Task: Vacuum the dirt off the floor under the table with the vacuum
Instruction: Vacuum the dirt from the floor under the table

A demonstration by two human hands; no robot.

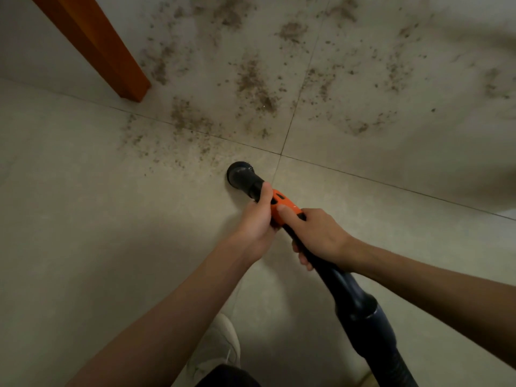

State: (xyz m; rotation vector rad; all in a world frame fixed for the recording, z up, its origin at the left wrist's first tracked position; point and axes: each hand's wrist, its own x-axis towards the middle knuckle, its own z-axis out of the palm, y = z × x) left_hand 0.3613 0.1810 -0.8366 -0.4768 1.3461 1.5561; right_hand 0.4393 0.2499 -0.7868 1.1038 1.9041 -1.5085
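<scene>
Gripping the vacuum (282, 208) with both hands, low over the tiled floor (83, 219). Left hand (258, 219) wrapped round the front of the orange handle section, thumb lying up along the black tube just behind the nozzle. Right hand (318, 236) clamped on the tube just behind the orange part, thumb stretched forward onto the orange casing, fingers curled underneath. Round black brush nozzle (240, 174) down at the floor, close beside the crossing of the tile joints, at the near edge of the mess. Brown dirt (251, 79) scattered in clumps and specks across the tiles beyond the nozzle, thickest toward the top of the view and thinning toward the nozzle. Orange-brown wooden table leg (111, 51) slanting in from the upper left, its foot planted on the floor beside the nearest clumps. Black hose (371, 317) running back from the right hand toward the lower right corner. Pale shoe (217, 347) on the floor below the forearms, at the bottom edge.
</scene>
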